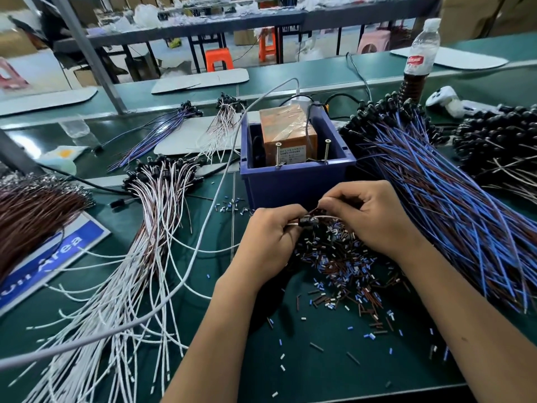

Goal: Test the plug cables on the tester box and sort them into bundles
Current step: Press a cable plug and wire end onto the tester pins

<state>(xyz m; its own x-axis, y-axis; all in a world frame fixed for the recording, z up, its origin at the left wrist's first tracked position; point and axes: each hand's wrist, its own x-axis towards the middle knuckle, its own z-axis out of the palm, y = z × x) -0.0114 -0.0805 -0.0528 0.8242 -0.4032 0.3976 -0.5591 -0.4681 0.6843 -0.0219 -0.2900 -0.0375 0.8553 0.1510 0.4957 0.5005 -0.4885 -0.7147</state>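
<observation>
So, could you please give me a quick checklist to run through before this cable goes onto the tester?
1. Cable held: ok. The left hand and right hand both grip the plug cable.
2. Tester reachable: ok. The two screws stand clear at the front of the orange tester box in the blue bin.
3. Wire ends bare: cannot tell, hidden by fingers.
4. Bundle for this colour: ok. The white-and-brown bundle lies to the left.
5. Worktop tidy: not ok. Insulation scraps litter the mat under the hands.
</observation>
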